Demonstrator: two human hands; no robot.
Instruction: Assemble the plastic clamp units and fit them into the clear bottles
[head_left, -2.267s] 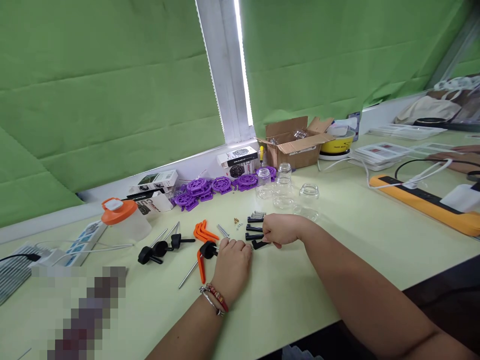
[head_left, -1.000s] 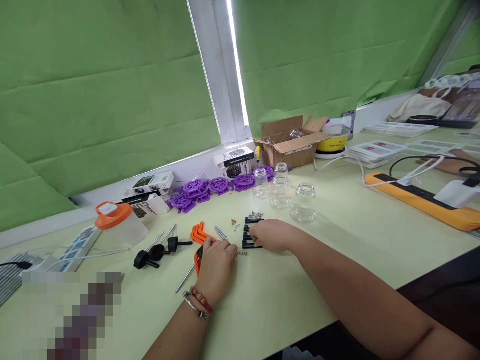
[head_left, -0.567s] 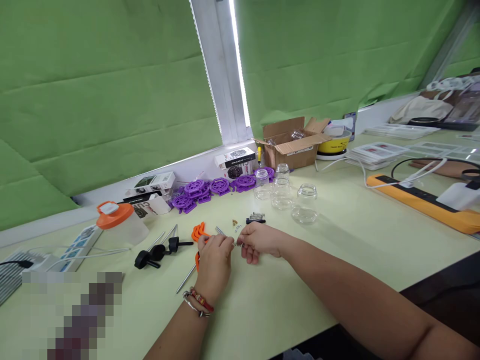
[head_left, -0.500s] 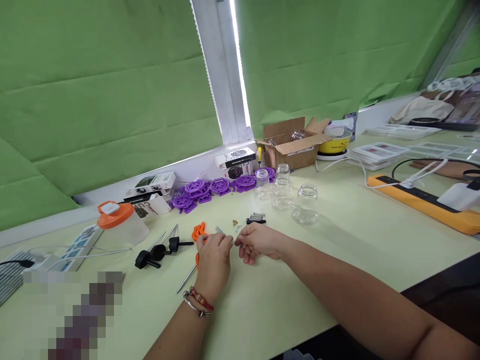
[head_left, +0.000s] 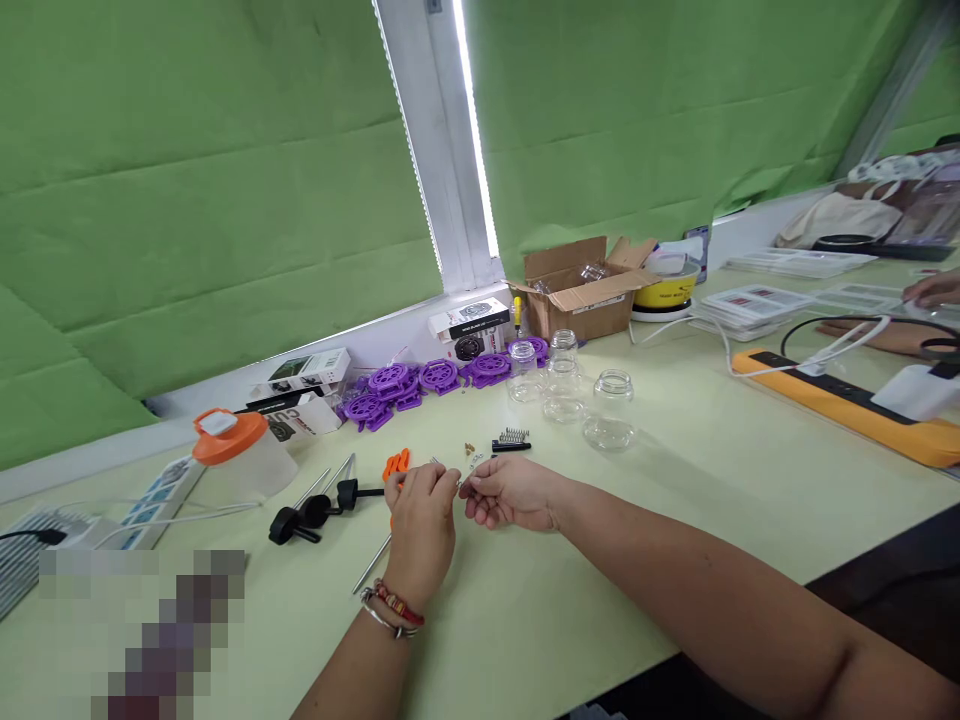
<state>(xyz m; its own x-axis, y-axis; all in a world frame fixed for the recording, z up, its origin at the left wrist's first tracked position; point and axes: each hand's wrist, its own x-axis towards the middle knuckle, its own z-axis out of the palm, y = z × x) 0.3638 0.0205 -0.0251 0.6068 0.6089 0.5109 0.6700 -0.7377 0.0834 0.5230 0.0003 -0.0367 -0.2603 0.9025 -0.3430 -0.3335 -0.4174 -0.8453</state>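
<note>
Bracelets circle the wrist of my left hand (head_left: 424, 515), whose fingers are closed in a pinch. Fingertip to fingertip with it, my right hand (head_left: 517, 492) pinches too. A tiny shiny piece shows between the two hands, too small to name. Orange plastic parts (head_left: 396, 463) lie just behind my left hand, partly covered by it. A metal rod (head_left: 373, 565) sticks out at its lower left. Beyond my fingers are small brass-coloured pieces (head_left: 469, 449), small clear or silvery pieces (head_left: 476, 460), several springs (head_left: 514, 436) and a black shaft-like part (head_left: 511, 446).
Black cranked parts (head_left: 315, 510) and an orange-lidded container (head_left: 247, 455) are left. Purple plastic frames (head_left: 439, 376) line the back, beside glass jars (head_left: 610, 410) and a cardboard box (head_left: 585, 310). A yellow-orange power strip (head_left: 840, 400) and another person's hand (head_left: 934, 290) are right.
My right fingertips have shifted slightly left, closer against my left fingers. Another person's hand has come into view at the right edge.
</note>
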